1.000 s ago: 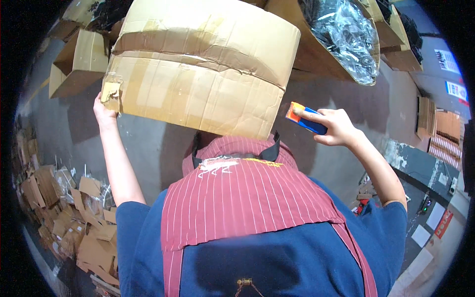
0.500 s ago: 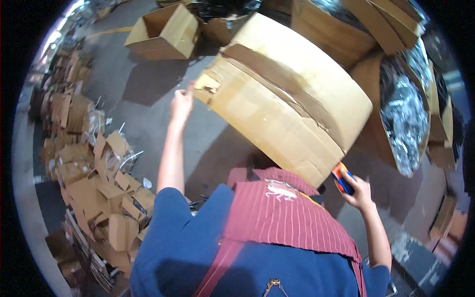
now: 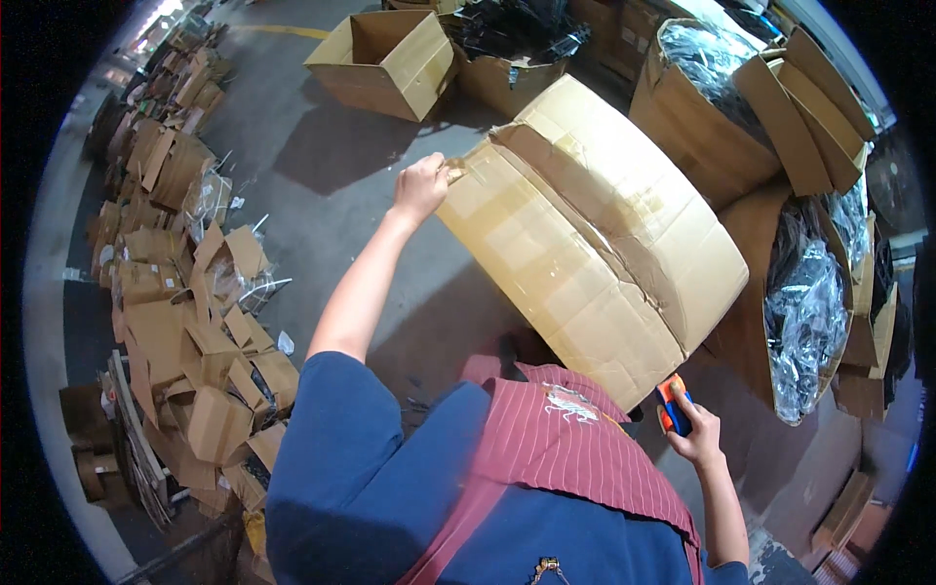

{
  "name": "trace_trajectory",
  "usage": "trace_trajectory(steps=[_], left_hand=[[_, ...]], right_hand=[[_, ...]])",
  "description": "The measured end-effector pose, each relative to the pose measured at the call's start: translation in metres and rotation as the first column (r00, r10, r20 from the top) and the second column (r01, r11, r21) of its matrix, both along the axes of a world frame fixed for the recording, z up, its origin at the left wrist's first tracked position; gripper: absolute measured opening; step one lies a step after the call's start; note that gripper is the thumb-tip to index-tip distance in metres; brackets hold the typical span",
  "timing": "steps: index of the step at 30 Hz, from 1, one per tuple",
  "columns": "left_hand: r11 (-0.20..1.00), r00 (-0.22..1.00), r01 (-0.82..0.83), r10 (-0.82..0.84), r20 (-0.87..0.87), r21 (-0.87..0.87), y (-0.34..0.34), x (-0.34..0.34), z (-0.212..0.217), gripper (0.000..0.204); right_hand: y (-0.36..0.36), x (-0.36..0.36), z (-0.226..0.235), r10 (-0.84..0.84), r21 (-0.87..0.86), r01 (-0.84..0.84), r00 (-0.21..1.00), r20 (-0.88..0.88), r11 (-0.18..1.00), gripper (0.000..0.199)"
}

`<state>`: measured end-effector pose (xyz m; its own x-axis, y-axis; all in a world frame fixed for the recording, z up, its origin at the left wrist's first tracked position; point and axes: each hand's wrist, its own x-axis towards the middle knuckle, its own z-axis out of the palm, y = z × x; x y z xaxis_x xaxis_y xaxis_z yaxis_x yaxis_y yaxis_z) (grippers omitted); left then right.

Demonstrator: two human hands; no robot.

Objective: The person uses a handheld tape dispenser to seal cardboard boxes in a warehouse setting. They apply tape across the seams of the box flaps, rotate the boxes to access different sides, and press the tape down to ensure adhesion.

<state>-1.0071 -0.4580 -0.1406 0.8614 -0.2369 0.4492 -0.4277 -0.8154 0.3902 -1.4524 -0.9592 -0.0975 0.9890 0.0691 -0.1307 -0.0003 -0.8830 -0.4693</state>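
A large brown cardboard box [image 3: 556, 263] hangs tilted in front of my body. Its taped, creased faces are turned up, and the far upper part bulges along a fold. My left hand [image 3: 422, 188] is closed on the box's left corner, beside a torn patch of tape. In my right hand [image 3: 698, 439], low on the right, is a compact orange-and-blue hand tool [image 3: 675, 405]. The tool is just off the box's lower right corner; whether it touches the cardboard I cannot tell. Its working end does not show clearly.
An open carton [image 3: 390, 63] stands on the grey floor [image 3: 292, 244] ahead. Tall boxes filled with clear plastic film [image 3: 804, 302] line the right side. Flattened and torn cardboard [image 3: 185, 361] is heaped along the left. Another box holds black plastic [image 3: 517, 34] at the back.
My left hand has moved from open-fingered contact at the box's corner to a closed grip on it. The box sits slightly lower and further right in view; my right hand still holds the tool.
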Motion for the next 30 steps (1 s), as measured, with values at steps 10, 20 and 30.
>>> trace_trajectory(steps=[10, 20, 30], left_hand=[[0.961, 0.971, -0.223, 0.205, -0.124, -0.162, -0.009, 0.046, -0.016, 0.020], [0.911, 0.903, 0.343, -0.388, 0.187, 0.230, -0.007, -0.005, 0.056, 0.006], [0.974, 0.942, 0.049, 0.028, -0.334, 0.219, -0.017, 0.009, 0.035, 0.037]], right_hand=[[0.016, -0.001, 0.006, -0.101, 0.005, 0.101, 0.995, 0.005, 0.995, 0.081], [0.024, -0.002, 0.009, -0.150, 0.015, 0.150, 0.988, 0.026, 0.989, 0.083], [0.019, -0.001, 0.003, -0.146, 0.023, 0.145, 0.988, 0.049, 0.989, 0.083]])
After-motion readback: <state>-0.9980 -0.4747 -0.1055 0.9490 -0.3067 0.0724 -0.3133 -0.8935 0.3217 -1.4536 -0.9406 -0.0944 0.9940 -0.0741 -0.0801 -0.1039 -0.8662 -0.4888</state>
